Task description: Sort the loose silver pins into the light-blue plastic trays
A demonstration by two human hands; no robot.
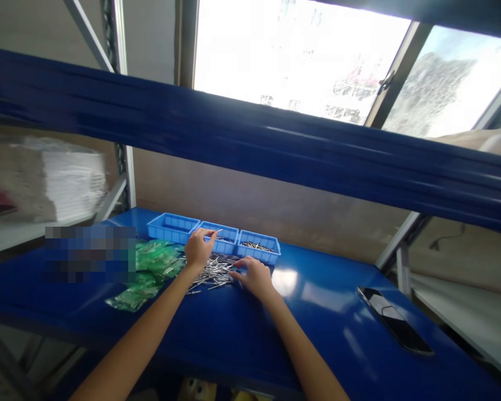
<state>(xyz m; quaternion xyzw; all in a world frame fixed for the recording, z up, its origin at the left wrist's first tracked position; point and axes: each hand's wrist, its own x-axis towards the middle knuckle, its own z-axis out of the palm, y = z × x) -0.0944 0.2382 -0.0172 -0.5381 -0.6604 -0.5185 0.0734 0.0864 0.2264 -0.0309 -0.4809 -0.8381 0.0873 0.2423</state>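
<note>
My left hand (200, 248) is raised at the front of the middle blue bin (229, 229), with a thin metal piece (219, 230) pinched between thumb and finger. A loose pile of thin silvery metal pieces (217, 271) lies on the blue shelf between my hands. At the pile's right edge is my right hand (254, 277), thumb and fingers apart, with nothing visible held. Small metal pieces lie in the middle bin and in the right blue bin (276, 256). The left blue bin (154, 227) shows nothing inside.
Green plastic bags (156, 262) lie left of the pile, beside a blurred patch. A black phone (394, 320) rests at the right on the blue shelf (317, 323). A blue beam (250, 131) crosses above the hands, before a window.
</note>
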